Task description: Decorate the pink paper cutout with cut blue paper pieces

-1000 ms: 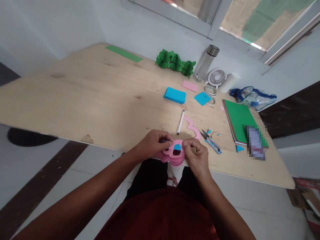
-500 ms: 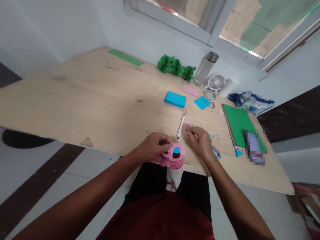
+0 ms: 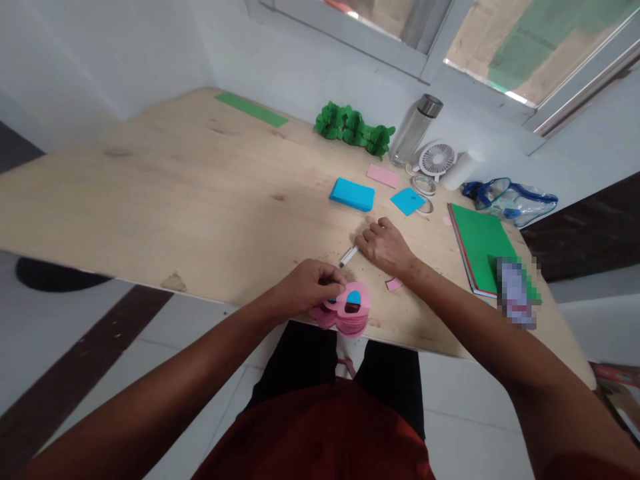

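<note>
My left hand is closed at the table's front edge, pinching a pink paper cutout. The cutout is a stack of rounded layers with holes, and blue paper shows on it. Farther in, to the right, my right hand is closed around one end of a white pen. The pen's dark tip points down-left toward the cutout, apart from it. A pink paper scrap lies beside my right wrist. My right forearm covers part of the table there.
Blue paper pieces, a pink strip and tape rolls lie beyond my hands. Behind them stand green paper shapes, a bottle and a small fan. At right are a green folder and a clear pouch.
My right hand has moved up and left and taken hold of the pen, which has turned so its dark tip points down-left. The scissors are now out of sight. My left hand stays on the cutout.
</note>
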{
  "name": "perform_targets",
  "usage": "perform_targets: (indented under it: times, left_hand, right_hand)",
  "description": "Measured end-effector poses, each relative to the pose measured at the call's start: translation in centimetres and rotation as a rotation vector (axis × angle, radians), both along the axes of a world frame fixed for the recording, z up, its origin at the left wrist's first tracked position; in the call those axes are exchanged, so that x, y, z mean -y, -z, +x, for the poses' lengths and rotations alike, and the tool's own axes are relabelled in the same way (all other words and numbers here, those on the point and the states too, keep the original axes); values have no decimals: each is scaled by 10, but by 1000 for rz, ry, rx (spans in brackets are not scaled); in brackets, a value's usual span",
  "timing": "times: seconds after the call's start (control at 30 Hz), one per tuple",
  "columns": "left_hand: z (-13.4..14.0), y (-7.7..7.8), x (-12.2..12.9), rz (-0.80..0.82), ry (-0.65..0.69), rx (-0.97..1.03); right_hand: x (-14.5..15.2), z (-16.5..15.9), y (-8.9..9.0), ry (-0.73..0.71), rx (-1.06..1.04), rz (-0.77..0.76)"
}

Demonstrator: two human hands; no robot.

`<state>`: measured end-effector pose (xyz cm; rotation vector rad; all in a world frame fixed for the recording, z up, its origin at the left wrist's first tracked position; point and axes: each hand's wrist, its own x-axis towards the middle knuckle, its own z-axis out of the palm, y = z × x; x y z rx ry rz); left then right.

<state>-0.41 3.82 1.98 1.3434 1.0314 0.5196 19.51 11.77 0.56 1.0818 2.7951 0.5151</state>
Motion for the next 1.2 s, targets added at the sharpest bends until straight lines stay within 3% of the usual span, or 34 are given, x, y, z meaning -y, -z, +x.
perform_targets:
  times: [0.17, 0.2, 0.23, 0.37, 0.5, 0.63, 0.73, 0.9, 1.03, 1.2]
  left_hand:
    - [0, -5, 1, -4, -11, -23]
    - [0, -6, 1, -10, 0, -25]
    - [-1, -6, 1, -14, 10, -25]
    - [-2, -4, 0, -1, 3, -9]
    - [-2, 3, -3, -53, 16, -15]
    - [-1, 5, -3, -91, 23, -7]
    - [-1, 2, -2, -112, 32, -24]
    - [-1, -1, -2, -109, 7, -23]
    - [-1, -2, -2, -129, 24, -32]
    - [-1, 0, -3, -126, 51, -39]
  right_hand:
    - [1, 13, -10, 108, -117, 79]
    - [8, 16, -13, 161, -180, 104]
    - [17, 18, -17, 250, -384, 110]
    - [72, 16, -28, 344, -1159, -184]
    - [121, 3, -29, 269, -1392, -490]
    - [140, -2, -26, 241, -1459, -542]
    - [146, -4, -23, 305, -1479, -541]
    - [154, -12, -15, 382, -1412, -399]
    - [156, -16, -11, 350, -1274, -278]
    - [154, -17, -13, 312, -1221, -235]
